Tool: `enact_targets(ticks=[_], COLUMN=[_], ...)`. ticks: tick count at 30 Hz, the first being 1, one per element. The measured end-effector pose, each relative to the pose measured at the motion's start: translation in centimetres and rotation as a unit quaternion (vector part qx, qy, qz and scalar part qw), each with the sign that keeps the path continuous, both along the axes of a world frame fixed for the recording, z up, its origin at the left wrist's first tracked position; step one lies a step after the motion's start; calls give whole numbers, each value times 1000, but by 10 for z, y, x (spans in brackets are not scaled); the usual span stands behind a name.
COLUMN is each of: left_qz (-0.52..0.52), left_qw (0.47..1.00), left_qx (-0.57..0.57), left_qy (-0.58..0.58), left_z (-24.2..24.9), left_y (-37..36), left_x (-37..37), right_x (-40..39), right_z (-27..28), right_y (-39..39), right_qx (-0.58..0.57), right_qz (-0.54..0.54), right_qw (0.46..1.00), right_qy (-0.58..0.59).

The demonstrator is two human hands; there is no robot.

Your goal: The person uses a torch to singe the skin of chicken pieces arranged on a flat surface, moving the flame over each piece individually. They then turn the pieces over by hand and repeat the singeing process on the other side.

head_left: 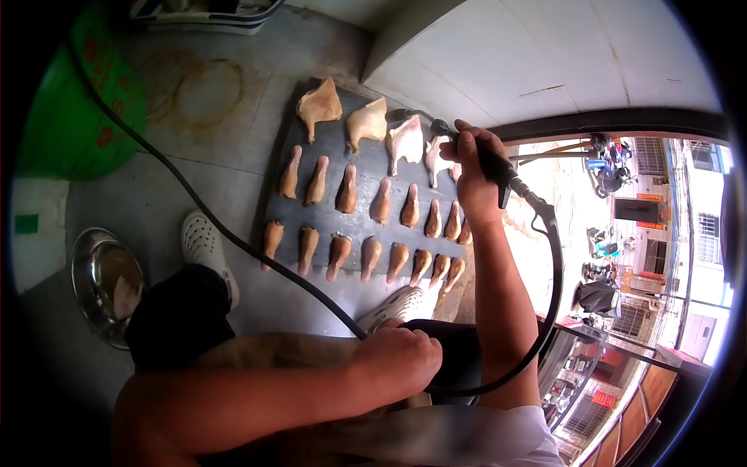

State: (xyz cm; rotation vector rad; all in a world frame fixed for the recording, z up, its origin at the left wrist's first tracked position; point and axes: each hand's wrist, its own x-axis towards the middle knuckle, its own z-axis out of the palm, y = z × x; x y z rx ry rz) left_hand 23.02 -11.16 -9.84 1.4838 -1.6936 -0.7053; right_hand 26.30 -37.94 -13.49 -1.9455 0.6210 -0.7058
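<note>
My right hand [476, 156] is closed around the handle of a gas blowtorch [494, 165]. The torch's metal nozzle points left over the top row of poultry legs, near a pale leg quarter [366, 123]; I cannot make out a flame. Low in the middle, my left hand [398, 361] grips the black hose [198, 201], which loops round to the torch. On a dark flat tray [264, 214] on the floor lie leg quarters along the far side and two rows of drumsticks [340, 253] below. Some pieces look browned, others pale. My right forearm hides the tray's right edge.
A metal basin [76, 268] with something pale in it stands at left, beside my shoe [204, 237]. Beyond it is a green sack-like container [78, 109]. A white wall [545, 70] rises behind the tray. A street with parked scooters [611, 175] shows at right.
</note>
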Motion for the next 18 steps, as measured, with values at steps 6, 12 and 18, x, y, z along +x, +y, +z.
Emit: enact_targets(ticks=[6,12,18], left_qz=[-46,-93,-121], left_qw=[998,990,979], left_qx=[41,100,163], left_qy=[9,29,20], left_z=[-1,-3,-26], left_y=[3,8,20], left_x=[-4,-6,-27], right_x=[-15,-38,-48], right_z=[3,-1,-11], right_y=[17,55,95], right_qx=[26,-81,-200], right_qz=[-8,35,227], right_qw=[1000,993,931], right_qy=[-3,74,205])
